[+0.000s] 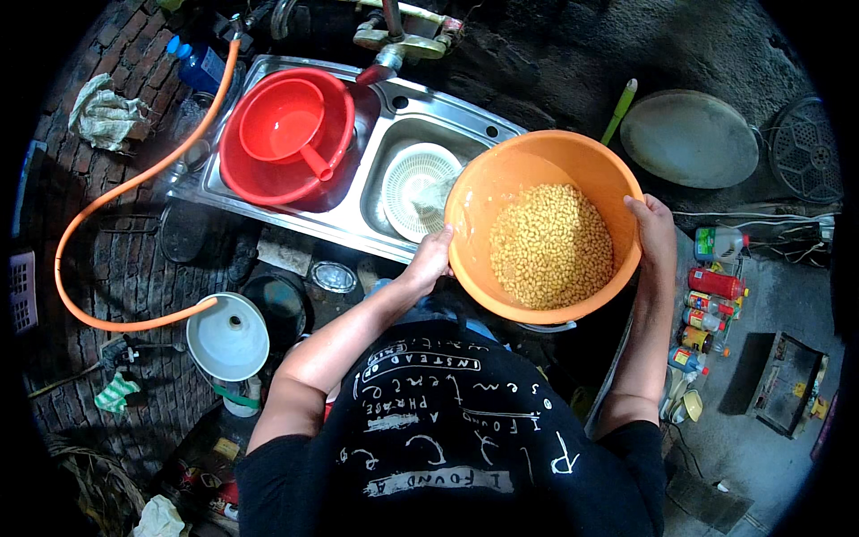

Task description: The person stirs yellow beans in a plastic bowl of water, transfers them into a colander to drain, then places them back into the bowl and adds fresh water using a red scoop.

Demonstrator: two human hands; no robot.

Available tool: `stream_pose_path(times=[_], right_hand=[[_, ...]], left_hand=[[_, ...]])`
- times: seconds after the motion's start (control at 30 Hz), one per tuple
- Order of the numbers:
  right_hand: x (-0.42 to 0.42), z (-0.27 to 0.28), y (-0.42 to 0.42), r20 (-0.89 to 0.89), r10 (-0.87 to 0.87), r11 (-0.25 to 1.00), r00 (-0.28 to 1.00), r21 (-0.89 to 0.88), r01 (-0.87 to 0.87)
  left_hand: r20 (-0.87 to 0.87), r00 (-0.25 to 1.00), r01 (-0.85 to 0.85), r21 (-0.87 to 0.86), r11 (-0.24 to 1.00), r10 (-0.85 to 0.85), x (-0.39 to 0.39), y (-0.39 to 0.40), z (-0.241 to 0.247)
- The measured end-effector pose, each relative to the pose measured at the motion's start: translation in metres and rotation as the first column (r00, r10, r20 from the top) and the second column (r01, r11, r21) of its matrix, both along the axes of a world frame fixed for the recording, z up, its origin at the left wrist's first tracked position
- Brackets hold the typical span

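Both of my hands hold a large orange plastic basin (570, 151), tilted toward the sink. Inside it lies a heap of pale yellow soybeans (550, 248), which look wet. My left hand (431, 258) grips the near left rim, thumb up on the edge. On the far right side, my right hand (654, 225) clasps the rim with the thumb over it. Beneath the basin's left edge, a white plastic colander (402, 194) sits in the right bowl of the sink. A blurred, watery patch shows between the basin rim and the colander.
A stainless steel double sink (322, 228) holds a red basin (342, 101) with a red dipper (278, 124) in its left bowl. Above is a faucet (384, 67). An orange hose (94, 208) loops left into a grinder's funnel (228, 342). Several bottles (718, 282) line the right.
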State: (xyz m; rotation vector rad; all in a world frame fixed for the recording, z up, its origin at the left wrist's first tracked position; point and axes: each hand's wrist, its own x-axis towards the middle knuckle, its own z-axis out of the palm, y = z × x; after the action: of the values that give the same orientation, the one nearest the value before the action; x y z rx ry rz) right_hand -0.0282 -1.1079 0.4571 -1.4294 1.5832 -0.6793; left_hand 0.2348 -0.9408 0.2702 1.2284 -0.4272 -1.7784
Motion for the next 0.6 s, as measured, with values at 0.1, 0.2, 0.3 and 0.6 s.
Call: stream_pose_path(times=[0.1, 0.2, 0.3, 0.6], right_hand=[[0.004, 0.001, 0.0, 0.044, 0.0, 1.0, 0.999, 0.012, -0.001], [0.009, 0.003, 0.002, 0.04, -0.012, 1.0, 0.999, 0.026, 0.011], [0.016, 0.004, 0.003, 0.03, 0.007, 1.0, 1.0, 0.023, -0.007], [0.003, 0.002, 0.0, 0.063, 0.035, 0.997, 0.997, 0.059, -0.038]], left_hand=[[-0.014, 1.0, 0.027, 0.0, 1.0, -0.027, 0.003, -0.002, 0.0], [-0.036, 0.999, -0.018, 0.068, 0.997, 0.021, 0.003, -0.008, 0.008], [-0.012, 1.0, -0.02, 0.104, 0.994, 0.021, 0.003, -0.011, -0.004], [0.014, 0.989, -0.15, 0.06, 0.987, 0.149, -0.006, -0.014, 0.007]])
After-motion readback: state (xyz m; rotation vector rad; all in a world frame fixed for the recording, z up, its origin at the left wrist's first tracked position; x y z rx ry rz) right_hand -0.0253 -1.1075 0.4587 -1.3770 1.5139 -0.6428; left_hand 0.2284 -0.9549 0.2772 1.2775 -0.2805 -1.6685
